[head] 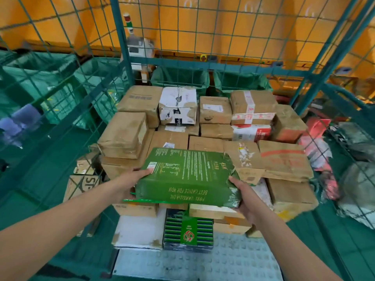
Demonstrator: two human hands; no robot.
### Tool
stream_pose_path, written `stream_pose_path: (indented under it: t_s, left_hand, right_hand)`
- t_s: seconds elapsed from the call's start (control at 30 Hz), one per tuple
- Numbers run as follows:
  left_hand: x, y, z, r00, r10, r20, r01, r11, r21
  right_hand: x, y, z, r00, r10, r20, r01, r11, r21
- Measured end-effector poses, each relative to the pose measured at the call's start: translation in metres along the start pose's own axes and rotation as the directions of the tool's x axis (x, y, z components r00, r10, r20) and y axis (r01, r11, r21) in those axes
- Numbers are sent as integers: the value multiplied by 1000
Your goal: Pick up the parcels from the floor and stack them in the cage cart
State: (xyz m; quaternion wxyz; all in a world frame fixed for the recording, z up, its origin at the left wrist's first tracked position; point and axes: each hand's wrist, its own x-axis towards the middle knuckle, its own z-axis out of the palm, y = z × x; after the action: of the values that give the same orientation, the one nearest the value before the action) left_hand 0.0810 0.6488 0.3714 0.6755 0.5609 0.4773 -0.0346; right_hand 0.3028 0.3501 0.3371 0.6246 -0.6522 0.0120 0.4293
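Both arms reach forward into the cage cart [121, 47], and between them is a flat green box [188, 175] (white lettering on its near side reads upside down from here). The left hand [129, 179] clasps the box's left end, fingers laid across the top corner near a small label. The right hand [246, 201] grips the lower right corner, fingers curled under the torn edge. The box is held above the front of the stack, tilted slightly down toward the viewer.

Directly beneath it, near the cart's open front, lie a dark striped box [188, 233] with a green band, a white parcel [140, 230] just left of it, and tan cartons at right. In front of these the cart's studded metal floor [203, 262] shows bare.

Further in, brown cartons [123, 134] sit packed tight, side by side and in layers, right up to the back mesh. A white box with black print [177, 106] stands in the back row, and a carton with red-printed tape [251, 106] to its right. Green wire mesh closes in left, right and rear; beyond it green sacks [40, 88] and orange panels [223, 27].
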Motion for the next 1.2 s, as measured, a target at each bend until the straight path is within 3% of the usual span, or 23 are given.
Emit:
stream_pose_path:
  t_s: [0.33, 0.6, 0.73, 0.93, 1.03, 1.2]
  left_hand:
    - [48, 73, 14, 985, -79, -154, 75, 997, -31]
    - [87, 101, 10, 977, -136, -162, 118, 986, -114]
    - [112, 106, -3, 984, -146, -104, 139, 987, -77]
    - [136, 121, -24, 989, -141, -32, 140, 989, -53]
    - [152, 124, -34, 986, -166, 24, 167, 985, -41]
    - [159, 120, -34, 969, -209, 131, 183, 965, 186]
  right_hand:
    - [111, -77, 10, 988, 98, 121, -88, 992, -86]
    - [179, -102, 34, 966, 213, 150, -205, 977, -66]
    - [207, -112, 55, 971, 190, 146, -180, 981, -79]
    - [245, -111, 67, 979, 202, 10, -202, 979, -8]
    - [260, -125, 67, 989, 142, -43, -146, 984, -104]
    - [278, -152, 51, 995, 73, -73, -89, 962, -257]
